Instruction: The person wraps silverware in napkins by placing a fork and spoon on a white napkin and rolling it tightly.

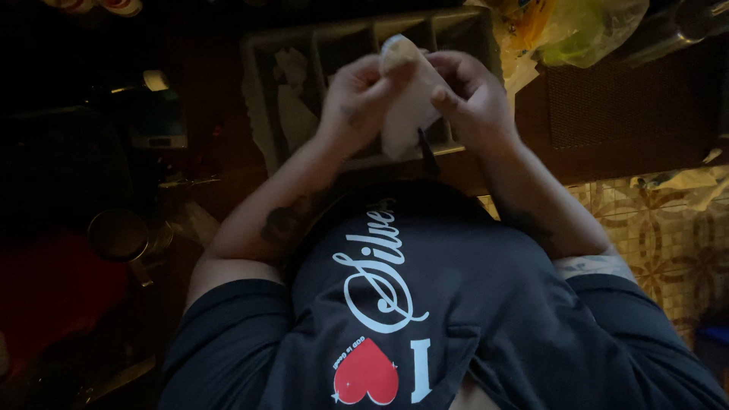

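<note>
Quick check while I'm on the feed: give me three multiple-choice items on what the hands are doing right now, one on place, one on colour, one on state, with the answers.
1. Where are the hands?
A. Over the grey divided tray
B. Over the patterned floor
C. Beside the metal cup

2. What colour is the thing held?
A. Red
B. Pale white
C. Blue

3. How is it held?
A. Lying loose in the tray
B. By one hand only
C. Pinched between both hands

Answers:
1 A: the left hand and right hand sit above the grey divided tray.
2 B: the pale wrapper shows whitish in the dim light.
3 C: fingers of both hands close on its top end.
</note>
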